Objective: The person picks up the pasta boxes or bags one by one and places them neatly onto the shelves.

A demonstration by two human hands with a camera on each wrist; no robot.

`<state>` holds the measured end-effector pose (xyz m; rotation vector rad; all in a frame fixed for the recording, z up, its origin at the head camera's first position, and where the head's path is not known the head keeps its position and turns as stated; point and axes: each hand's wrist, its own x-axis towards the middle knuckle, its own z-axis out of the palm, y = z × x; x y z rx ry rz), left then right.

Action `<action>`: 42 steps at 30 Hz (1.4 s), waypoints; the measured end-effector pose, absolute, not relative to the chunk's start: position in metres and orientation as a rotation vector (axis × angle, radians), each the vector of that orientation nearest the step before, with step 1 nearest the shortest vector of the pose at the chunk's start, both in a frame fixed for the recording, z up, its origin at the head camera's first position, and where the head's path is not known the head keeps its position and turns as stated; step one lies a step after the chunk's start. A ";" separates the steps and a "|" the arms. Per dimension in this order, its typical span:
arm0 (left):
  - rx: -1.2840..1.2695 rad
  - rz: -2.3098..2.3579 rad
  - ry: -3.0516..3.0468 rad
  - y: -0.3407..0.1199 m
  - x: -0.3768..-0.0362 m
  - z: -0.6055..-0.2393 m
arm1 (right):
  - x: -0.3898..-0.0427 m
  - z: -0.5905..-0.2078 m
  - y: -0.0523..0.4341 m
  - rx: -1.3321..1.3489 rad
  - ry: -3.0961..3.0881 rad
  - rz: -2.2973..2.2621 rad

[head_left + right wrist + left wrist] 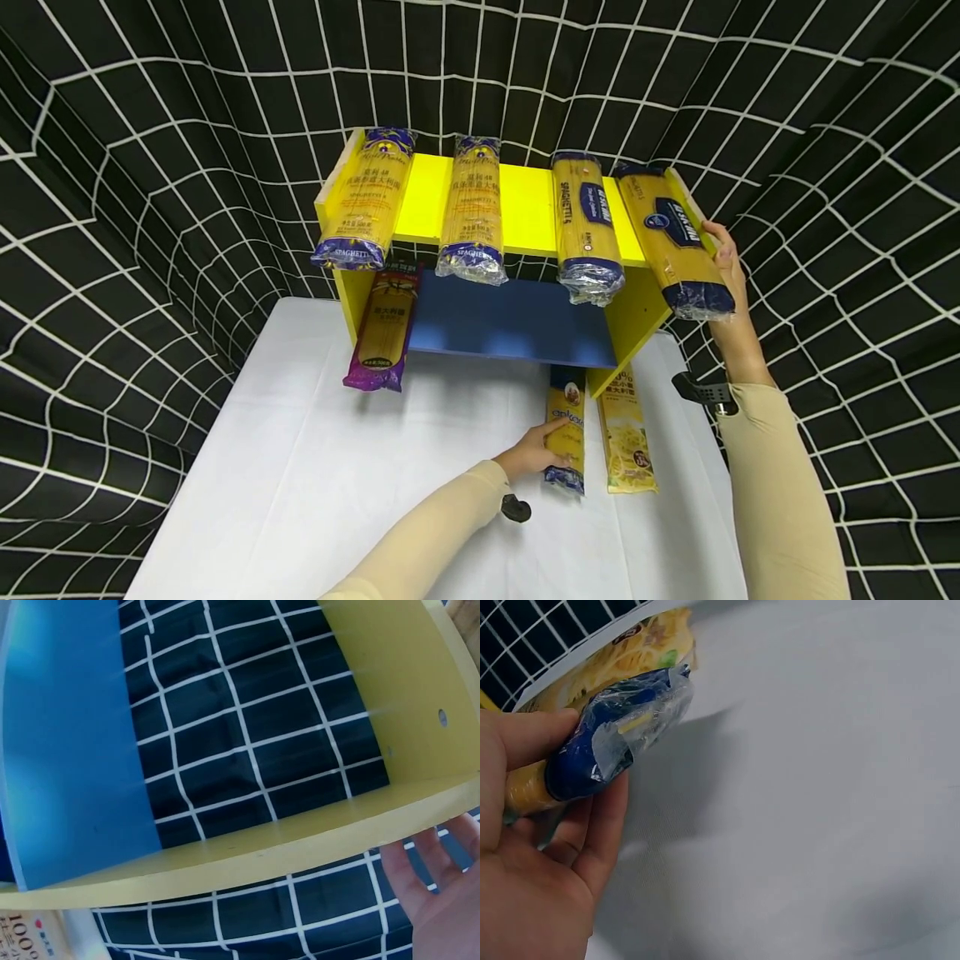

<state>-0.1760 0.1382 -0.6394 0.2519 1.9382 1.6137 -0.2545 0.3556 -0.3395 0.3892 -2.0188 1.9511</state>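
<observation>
My left hand [534,452] grips a yellow-and-blue pasta packet [566,425] below the right end of the shelf. In the left wrist view, thumb and fingers [604,832] lie on opposite sides of the packet, near its crinkled blue end [622,735]. Up at the right, my right hand [729,267] rests against the outer side of the yellow shelf unit [525,208], beside a tilted spaghetti packet [671,242]. In the right wrist view its fingers [409,877] look fairly straight along the outside of the side panel; the thumb is hidden there.
Spaghetti packets [471,208] lie spaced along the yellow top. On the blue lower shelf [510,321], a purple-ended packet [384,333] sits at the left, overhanging the front. Another pasta packet [628,433] lies on the white table [337,500], right of the held one.
</observation>
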 end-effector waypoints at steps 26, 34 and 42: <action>0.500 1.593 1.646 0.034 -0.183 -0.631 | -0.253 -0.340 0.354 0.390 -2.006 1.945; 0.696 1.404 1.632 0.002 -0.179 -0.619 | -0.252 -0.339 0.353 0.359 -2.013 1.928; 0.723 1.365 1.521 -0.012 -0.174 -0.602 | -0.251 -0.338 0.353 0.365 -2.034 1.904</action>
